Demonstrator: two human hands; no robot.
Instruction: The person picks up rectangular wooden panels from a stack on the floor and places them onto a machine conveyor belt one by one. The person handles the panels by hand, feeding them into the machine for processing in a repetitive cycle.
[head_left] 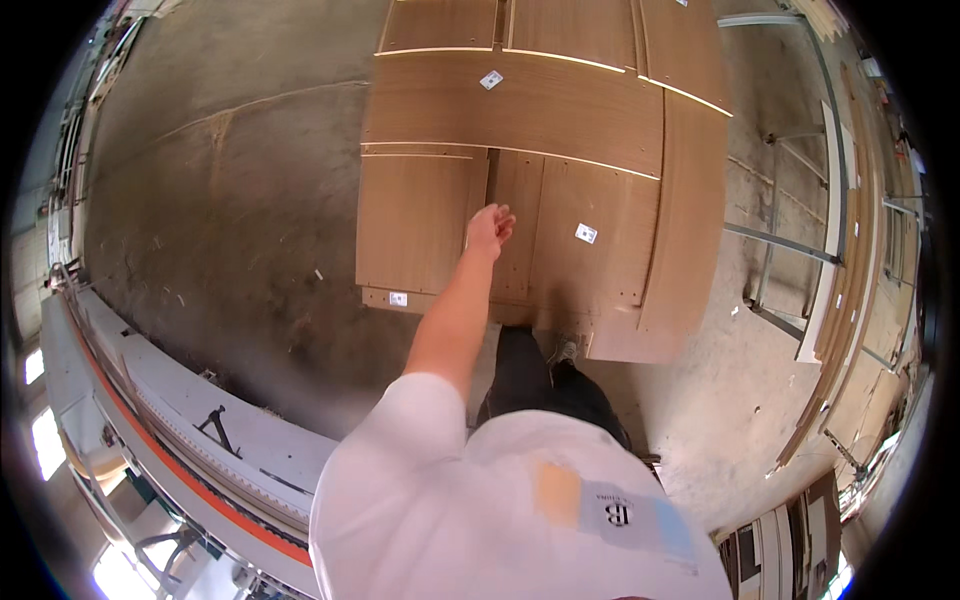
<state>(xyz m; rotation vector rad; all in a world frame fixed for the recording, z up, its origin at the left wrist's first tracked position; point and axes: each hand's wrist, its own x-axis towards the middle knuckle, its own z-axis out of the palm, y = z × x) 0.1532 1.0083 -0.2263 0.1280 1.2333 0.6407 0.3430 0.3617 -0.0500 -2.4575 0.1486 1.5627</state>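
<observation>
My left hand reaches out over a stack of brown wood-grain panels, its fingers loosely bent and a little apart, with nothing seen in them. It hovers over or near the gap between a left panel and a narrow middle strip; whether it touches the wood I cannot tell. To the right of the hand a small white label sits on a wider panel. Another label is at the near left corner, and one more label lies farther off. My right hand is out of view.
On the left runs a long machine with a pale bed and an orange-red edge strip. Metal frames and long boards stand on the right. More panels are at the lower right. Concrete floor surrounds the stack.
</observation>
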